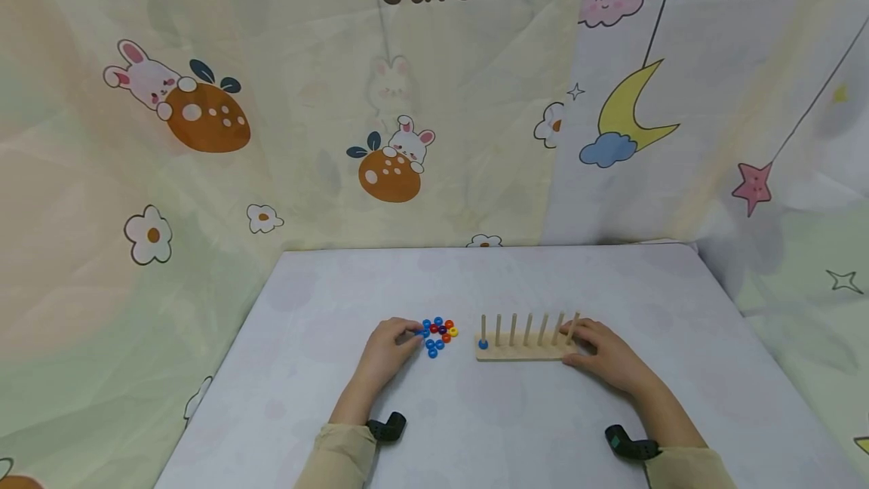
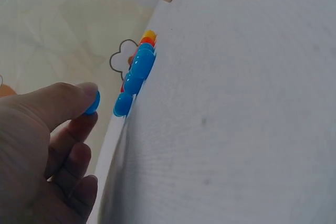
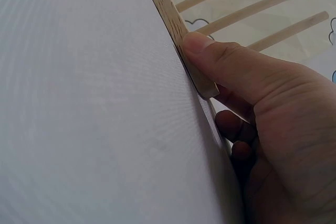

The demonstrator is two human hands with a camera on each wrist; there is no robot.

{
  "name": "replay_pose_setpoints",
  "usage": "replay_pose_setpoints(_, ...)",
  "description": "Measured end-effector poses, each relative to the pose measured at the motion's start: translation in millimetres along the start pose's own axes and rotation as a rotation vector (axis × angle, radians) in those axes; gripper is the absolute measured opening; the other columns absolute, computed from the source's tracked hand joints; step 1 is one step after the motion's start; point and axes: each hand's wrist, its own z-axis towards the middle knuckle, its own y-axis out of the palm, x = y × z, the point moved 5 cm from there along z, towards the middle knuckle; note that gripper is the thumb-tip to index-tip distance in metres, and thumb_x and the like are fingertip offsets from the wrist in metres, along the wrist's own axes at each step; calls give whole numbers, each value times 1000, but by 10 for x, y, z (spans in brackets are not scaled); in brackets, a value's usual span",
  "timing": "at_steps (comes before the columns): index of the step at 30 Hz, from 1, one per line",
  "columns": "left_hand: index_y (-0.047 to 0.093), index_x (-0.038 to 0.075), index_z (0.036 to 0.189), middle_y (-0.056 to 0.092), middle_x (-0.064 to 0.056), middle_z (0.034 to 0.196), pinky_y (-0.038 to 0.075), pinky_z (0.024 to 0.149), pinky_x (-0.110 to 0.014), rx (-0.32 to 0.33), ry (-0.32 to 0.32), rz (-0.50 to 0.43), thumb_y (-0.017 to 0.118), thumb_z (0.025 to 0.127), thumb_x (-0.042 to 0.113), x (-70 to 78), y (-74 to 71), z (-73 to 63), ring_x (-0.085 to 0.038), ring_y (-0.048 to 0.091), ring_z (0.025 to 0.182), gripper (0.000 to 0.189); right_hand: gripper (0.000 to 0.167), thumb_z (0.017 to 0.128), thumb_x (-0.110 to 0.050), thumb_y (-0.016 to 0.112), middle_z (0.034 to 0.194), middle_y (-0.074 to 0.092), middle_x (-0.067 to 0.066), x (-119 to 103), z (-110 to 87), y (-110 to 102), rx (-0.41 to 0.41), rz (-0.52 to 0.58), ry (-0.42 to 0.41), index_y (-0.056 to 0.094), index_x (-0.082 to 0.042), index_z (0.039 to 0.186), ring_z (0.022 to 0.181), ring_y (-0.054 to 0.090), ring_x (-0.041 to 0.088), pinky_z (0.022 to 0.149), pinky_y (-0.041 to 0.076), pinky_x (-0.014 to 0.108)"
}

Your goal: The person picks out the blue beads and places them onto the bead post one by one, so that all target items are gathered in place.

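Between thumb and forefinger my left hand pinches a blue bead, at the left side of a cluster of loose beads. The cluster mixes blue, red, orange, yellow and dark purple beads on the table. To its right lies a wooden peg board with a row of several upright pegs. One blue bead sits low on the leftmost peg. My right hand grips the board's right end, thumb on the front edge and the other fingers behind.
A white cloth covers the table. Behind it hangs a printed curtain with rabbits, flowers and a moon. Each wrist wears a small black camera, such as the left one.
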Motion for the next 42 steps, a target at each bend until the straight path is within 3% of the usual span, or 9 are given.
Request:
replay_pose_setpoints(9,73,28,113,65,10,118,51,97,-44,-20,-13,-13,69,93,34,212,-95,61,-17,57,111,21,54,83,-44,76,137,56,12,-30,-2,-16,0,-6,-12,64,-16,128,132,45,40,104,38,62)
replay_pose_setpoints(18,73,21,115,67,6,119,51,95,-45,-21,121,-18,69,93,29,557,-127,183,-20,56,117,23,57,83,-47,75,139,55,14,-18,-17,-25,0,-12,7,63,-16,129,133,44,41,105,37,62)
replay_pose_setpoints(22,73,22,115,67,6,120,50,95,-45,-28,151,-41,69,93,31,708,-123,204,-20,56,117,23,57,83,-48,75,139,55,13,-12,-16,-20,0,-12,10,63,-17,129,134,43,41,105,37,62)
replay_pose_setpoints(31,72,26,116,65,12,121,51,96,-42,-56,174,-115,68,93,38,995,-29,194,-14,56,114,26,54,83,-45,76,136,57,11,-11,-12,-12,7,-6,-17,64,-17,128,132,45,40,105,37,61)
replay_pose_setpoints(42,73,23,112,67,10,116,53,88,-42,-72,306,-180,71,92,32,1191,152,222,-19,60,108,22,54,83,-44,76,137,56,12,1,-3,-3,5,1,-20,64,-17,128,133,44,41,105,37,62)
